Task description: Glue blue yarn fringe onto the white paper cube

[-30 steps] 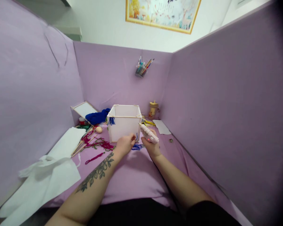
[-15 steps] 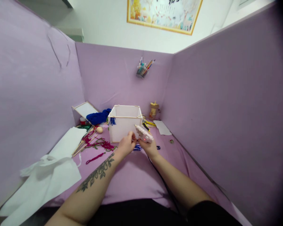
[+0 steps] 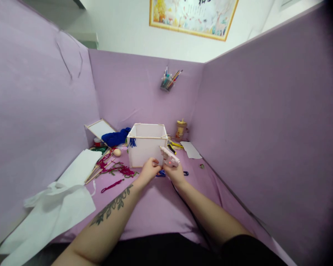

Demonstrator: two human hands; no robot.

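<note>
Holding a pink glue gun (image 3: 168, 157), the right hand (image 3: 175, 172) grips it tight near the white box (image 3: 145, 146) on the purple table (image 3: 155, 210). The left hand (image 3: 148, 170) pinches something small by the box; I cannot tell what.

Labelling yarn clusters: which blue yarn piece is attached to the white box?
The small blue yarn tassel hanging from the white box's front-left top corner. The big blue yarn heap lies behind-left; loose blue strands lie under the hands.
</note>
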